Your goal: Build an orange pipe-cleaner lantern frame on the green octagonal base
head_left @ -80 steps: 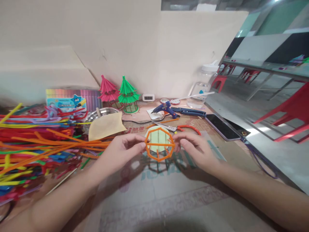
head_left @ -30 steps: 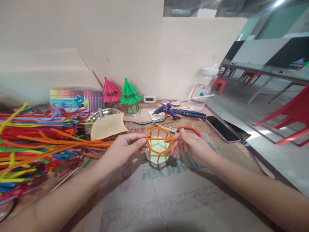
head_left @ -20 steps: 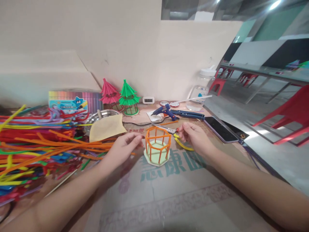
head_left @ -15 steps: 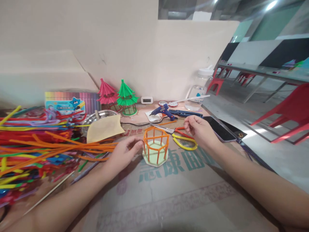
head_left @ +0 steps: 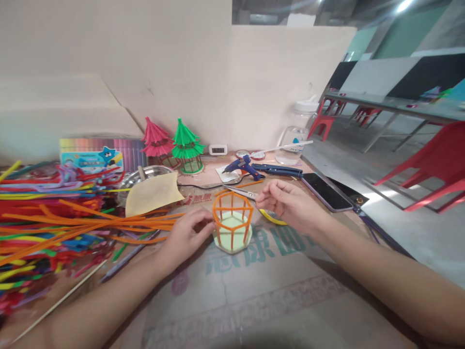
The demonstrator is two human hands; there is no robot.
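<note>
An orange pipe-cleaner frame (head_left: 232, 226), eight-sided with upright posts and a top ring, stands on a pale green base plate (head_left: 233, 241). At its left side is my left hand (head_left: 189, 230), thumb and fingers closed on the edge of the frame. My right hand (head_left: 281, 203) hovers to the right of the frame, apart from it, with fingers curled and pressed together; anything between the fingertips is hidden. Beneath that hand lie scissors (head_left: 244, 192), their yellow handle (head_left: 273, 217) partly covered by it.
Pipe cleaners (head_left: 54, 218) of many colours cover the left side. Behind are pink (head_left: 157, 139) and green (head_left: 187, 145) pipe-cleaner towers, a metal bowl (head_left: 158, 170), a blue glue gun (head_left: 242, 166) with its cord, a small clock and a water jug (head_left: 293, 133). A phone (head_left: 327, 191) lies right.
My right hand has moved left and slightly down, nearer the frame, and now covers part of the scissors' handles. My left hand stays beside the frame. The view has shifted a little.
</note>
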